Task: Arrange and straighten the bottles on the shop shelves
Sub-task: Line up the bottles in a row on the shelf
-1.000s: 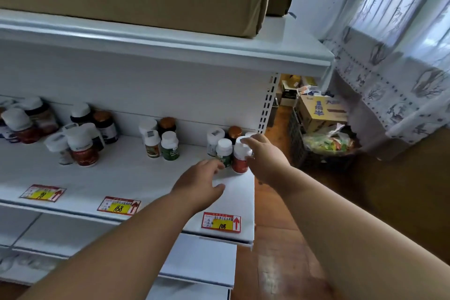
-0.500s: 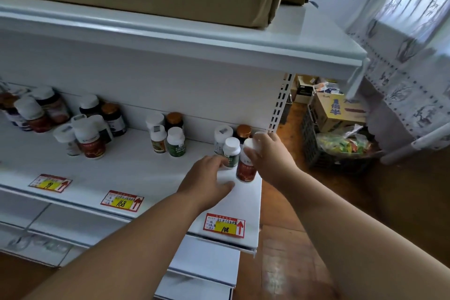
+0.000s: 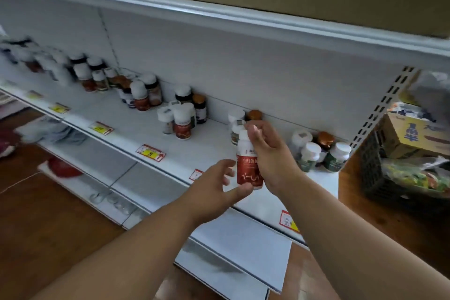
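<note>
A bottle with a white top and a red label [image 3: 248,168] is held upright in the air in front of the white shelf [image 3: 214,151]. My right hand [image 3: 270,153] grips it from the right, thumb over its cap. My left hand [image 3: 214,190] touches its base with the thumb, fingers spread. At the shelf's right end stand white-capped bottles with green labels [image 3: 337,154] and a brown-capped one [image 3: 325,140]. More small bottle groups [image 3: 181,117] run along the shelf to the left.
A cardboard box sits on the top shelf [image 3: 267,24]. Right of the shelf end are a black crate with bagged goods [image 3: 399,175] and a cardboard carton [image 3: 414,134]. Price tags [image 3: 150,153] line the shelf edge. Lower shelves [image 3: 233,238] jut out below, over a wooden floor.
My right hand has lifted the red-labelled bottle off the shelf's right end and carried it leftward. My left hand has risen off the shelf to its base. The view has swung left.
</note>
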`<state>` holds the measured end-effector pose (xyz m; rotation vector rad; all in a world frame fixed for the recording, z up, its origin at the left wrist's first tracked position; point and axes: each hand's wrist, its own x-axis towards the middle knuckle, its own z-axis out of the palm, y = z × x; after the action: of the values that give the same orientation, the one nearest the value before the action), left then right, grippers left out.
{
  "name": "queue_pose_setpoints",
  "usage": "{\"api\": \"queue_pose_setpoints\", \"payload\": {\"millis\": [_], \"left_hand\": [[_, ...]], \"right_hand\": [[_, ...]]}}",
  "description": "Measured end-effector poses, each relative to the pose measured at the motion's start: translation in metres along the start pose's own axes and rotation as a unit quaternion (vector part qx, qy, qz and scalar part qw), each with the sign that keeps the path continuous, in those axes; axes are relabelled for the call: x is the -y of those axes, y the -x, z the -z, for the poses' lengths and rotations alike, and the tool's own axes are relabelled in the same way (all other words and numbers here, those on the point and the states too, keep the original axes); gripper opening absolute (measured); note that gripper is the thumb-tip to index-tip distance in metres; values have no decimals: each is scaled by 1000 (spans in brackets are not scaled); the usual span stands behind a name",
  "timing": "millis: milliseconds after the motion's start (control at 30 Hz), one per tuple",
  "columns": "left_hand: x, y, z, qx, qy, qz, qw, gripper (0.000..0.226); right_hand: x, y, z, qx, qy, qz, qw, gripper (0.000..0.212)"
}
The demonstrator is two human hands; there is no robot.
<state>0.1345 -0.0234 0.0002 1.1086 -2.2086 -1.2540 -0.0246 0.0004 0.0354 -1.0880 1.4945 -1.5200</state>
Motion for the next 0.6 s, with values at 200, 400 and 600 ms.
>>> {"api": "queue_pose_setpoints", "payload": {"millis": [200, 400, 600], "left_hand": [[74, 82, 122, -76, 24, 54, 995, 73], [144, 150, 236, -115, 5, 84, 990, 70], [192, 151, 312, -135, 28, 83, 987, 76]], "right_hand": [[9, 9, -168, 112, 6, 22, 993, 19], [24, 23, -321, 179, -11, 49, 983, 13], [25, -4, -407, 196, 9, 55, 979, 16]]}}
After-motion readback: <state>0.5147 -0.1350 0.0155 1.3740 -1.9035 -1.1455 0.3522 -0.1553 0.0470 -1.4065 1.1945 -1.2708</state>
